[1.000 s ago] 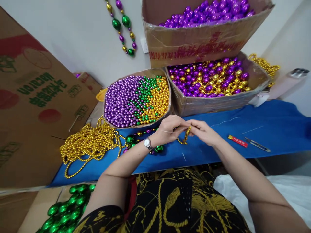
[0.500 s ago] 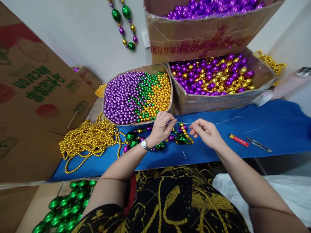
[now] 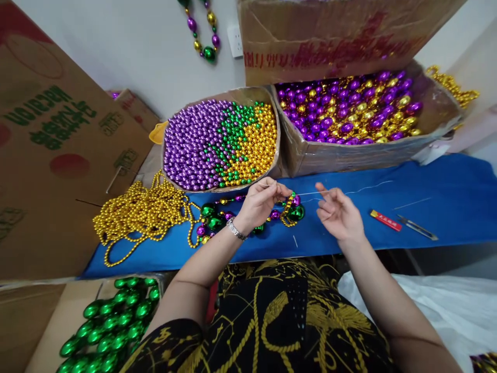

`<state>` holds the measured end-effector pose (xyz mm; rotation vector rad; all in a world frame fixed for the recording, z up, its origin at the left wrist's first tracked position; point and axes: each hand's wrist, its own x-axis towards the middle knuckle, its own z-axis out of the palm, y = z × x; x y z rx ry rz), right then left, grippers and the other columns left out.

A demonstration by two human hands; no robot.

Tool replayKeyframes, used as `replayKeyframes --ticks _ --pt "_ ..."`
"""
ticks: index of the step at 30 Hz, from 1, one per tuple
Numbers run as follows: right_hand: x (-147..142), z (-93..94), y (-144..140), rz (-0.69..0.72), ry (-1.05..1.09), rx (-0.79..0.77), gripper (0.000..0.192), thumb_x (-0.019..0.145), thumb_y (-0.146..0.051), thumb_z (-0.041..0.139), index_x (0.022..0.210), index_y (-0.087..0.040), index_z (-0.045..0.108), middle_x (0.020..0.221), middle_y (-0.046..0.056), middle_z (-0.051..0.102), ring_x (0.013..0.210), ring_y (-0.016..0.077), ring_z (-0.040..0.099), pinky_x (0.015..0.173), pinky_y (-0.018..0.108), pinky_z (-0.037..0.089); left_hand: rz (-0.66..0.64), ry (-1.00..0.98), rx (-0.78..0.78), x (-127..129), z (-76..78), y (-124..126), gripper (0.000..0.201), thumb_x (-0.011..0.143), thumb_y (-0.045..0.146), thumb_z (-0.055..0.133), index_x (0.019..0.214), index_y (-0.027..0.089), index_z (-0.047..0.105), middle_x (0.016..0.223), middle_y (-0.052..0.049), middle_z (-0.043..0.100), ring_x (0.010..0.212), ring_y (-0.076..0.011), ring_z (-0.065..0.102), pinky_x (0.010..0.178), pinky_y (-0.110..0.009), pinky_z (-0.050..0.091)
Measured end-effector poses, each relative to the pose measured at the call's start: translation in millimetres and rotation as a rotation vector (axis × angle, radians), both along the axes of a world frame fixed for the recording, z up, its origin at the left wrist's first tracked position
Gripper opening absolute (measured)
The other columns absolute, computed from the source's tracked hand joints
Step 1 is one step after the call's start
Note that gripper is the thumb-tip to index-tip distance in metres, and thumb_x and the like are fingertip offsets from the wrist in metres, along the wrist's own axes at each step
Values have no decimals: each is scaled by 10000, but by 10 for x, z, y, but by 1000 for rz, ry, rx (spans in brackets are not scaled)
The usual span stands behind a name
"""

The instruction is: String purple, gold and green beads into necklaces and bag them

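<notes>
Thread (image 3: pixel 334 192), thin, limp, light, runs just above blue cloth (image 3: pixel 446 197). Left hand (image 3: pixel 261 204) pinches one end; best held at that tip. Right hand (image 3: pixel 338 213) loose, fingers spread under the strand. Beaded necklace (image 3: pixel 248 215) lies below.

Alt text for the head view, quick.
The left hand pinches a thin thread that runs past the open right hand, above a bead strand on a blue table. Cardboard boxes of beads stand behind.

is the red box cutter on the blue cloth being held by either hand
No, the red box cutter lies untouched on the blue cloth, right of the right hand.
</notes>
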<state>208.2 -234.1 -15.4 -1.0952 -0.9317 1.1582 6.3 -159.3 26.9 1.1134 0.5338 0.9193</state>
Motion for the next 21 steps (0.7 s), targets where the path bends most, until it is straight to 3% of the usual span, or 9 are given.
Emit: replayKeyframes --ticks 2,4,6,8,12,16,19,21 --pt "28 136 39 1 -82 74 339 957 -508 261 868 -254 465 1013 45 638 486 98 196 459 258 245 -15 0 13 53 -15 1 339 782 460 700 711 192 505 729 -16 638 805 -154 641 773 -328 514" --pt "29 247 83 3 -156 122 363 972 -519 212 906 -273 470 768 -4 565 471 111 176 460 261 243 -27 -3 12 87 0 4 348 778 469 706 712 192 505 725 -16 638 803 -155 643 764 -329 516" --pt "12 318 119 -16 -202 133 337 976 -536 245 935 -286 468 589 -53 385 446 119 202 456 255 255 -32 -12 37 101 52 19 348 785 476 702 721 192 513 720 -16 637 815 -161 652 783 -340 520" --pt "-3 367 134 -43 -309 131 284 968 -538 339 1003 -288 469 543 -75 292 431 121 264 452 253 280 -44 -11 103 105 137 54 329 803 465 693 731 188 529 719 -16 637 814 -161 659 800 -345 520" --pt "-16 536 151 21 -960 225 344 965 -454 425 1226 -241 491 655 -21 513 563 143 492 583 296 417 -66 99 291 130 376 186 296 849 442 663 763 176 565 754 -22 656 768 -138 655 728 -304 508" --pt "-25 965 287 53 -1514 438 350 987 -380 368 987 -170 648 814 96 617 795 201 591 731 369 453 -50 220 475 172 758 321 328 888 441 613 777 136 564 758 -7 651 768 -130 688 657 -247 496" --pt "41 1439 438 31 -1708 516 509 1009 -435 300 853 -124 670 885 111 641 907 196 610 741 363 428 -40 217 615 182 1192 341 294 948 298 456 786 66 537 705 33 611 804 -132 712 674 -227 454" --pt "150 1697 529 -30 -1810 521 663 992 -546 195 875 -109 680 1025 84 655 1026 214 596 763 377 405 -22 215 702 180 1532 339 328 943 221 316 781 20 518 656 55 570 874 -157 707 677 -223 420"
